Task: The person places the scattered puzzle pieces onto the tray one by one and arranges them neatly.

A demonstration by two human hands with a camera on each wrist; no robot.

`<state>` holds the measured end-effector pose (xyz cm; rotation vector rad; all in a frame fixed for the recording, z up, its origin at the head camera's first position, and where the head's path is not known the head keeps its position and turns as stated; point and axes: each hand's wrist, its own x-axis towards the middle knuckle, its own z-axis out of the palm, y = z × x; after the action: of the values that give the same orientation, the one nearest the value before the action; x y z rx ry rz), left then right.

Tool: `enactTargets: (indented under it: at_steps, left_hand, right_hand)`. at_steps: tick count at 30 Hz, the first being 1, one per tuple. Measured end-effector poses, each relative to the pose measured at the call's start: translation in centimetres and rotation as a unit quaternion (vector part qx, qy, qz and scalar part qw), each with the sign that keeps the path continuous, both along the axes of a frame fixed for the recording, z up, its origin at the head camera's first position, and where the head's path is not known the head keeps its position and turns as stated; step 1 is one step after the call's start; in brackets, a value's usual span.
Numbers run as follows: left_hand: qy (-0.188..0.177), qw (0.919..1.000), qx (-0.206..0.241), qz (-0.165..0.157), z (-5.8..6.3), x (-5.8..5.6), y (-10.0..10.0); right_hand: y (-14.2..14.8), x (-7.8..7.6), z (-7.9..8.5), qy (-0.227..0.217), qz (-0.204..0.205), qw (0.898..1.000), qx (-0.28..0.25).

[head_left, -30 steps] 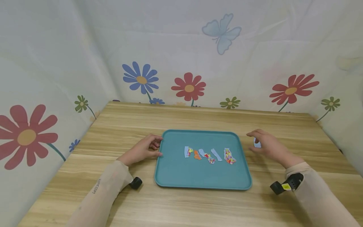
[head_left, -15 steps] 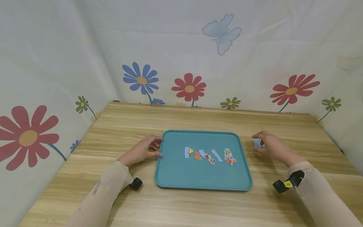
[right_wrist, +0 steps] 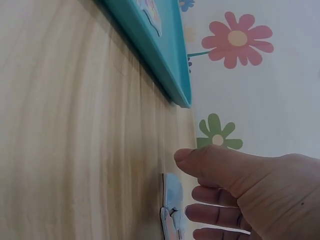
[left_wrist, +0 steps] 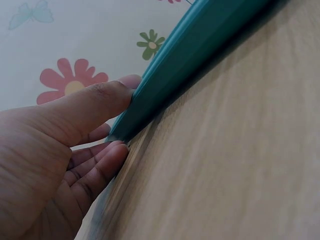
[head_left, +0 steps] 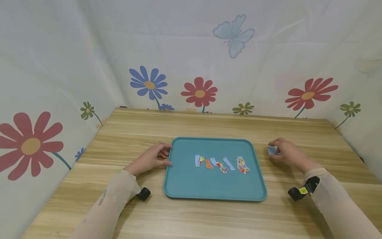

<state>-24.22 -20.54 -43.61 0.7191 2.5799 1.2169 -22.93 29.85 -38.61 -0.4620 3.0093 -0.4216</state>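
Observation:
At the left edge of the teal tray (head_left: 209, 189), my left hand (head_left: 152, 157) holds the rim. In the left wrist view its thumb (left_wrist: 112, 95) lies against the rim, with the other fingers bent close to the tray's underside. My right hand (head_left: 286, 154) is low over the table, right of the tray. Its fingers are spread around small pale-blue cut-out pieces (head_left: 271, 150), partly hidden by the hand. The right wrist view shows a pale-blue piece (right_wrist: 173, 191) lying beside another piece (right_wrist: 169, 225), fingertips close to them and the thumb apart.
Several cut-out pieces lie in a row on the tray: a blue one with a multicoloured part (head_left: 197, 161), an orange one (head_left: 208, 163), a narrow blue strip (head_left: 229, 164) and a multicoloured one (head_left: 242, 165). A flower-patterned cloth (head_left: 262, 76) hangs behind the wooden table (head_left: 209, 219).
My right hand has shifted a little to the right and away from the tray, its fingers drawing around the small pieces. The left hand and the tray stay where they were.

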Motion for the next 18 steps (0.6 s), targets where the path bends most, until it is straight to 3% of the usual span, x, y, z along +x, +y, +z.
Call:
enactTargets:
  at_steps: [18]
  left_hand:
    - [0.002, 1.0, -0.003, -0.004, 0.0, 0.0, 0.0]
  right_hand:
    - [0.5, -1.1, -0.3, -0.024, 0.004, 0.999, 0.031]
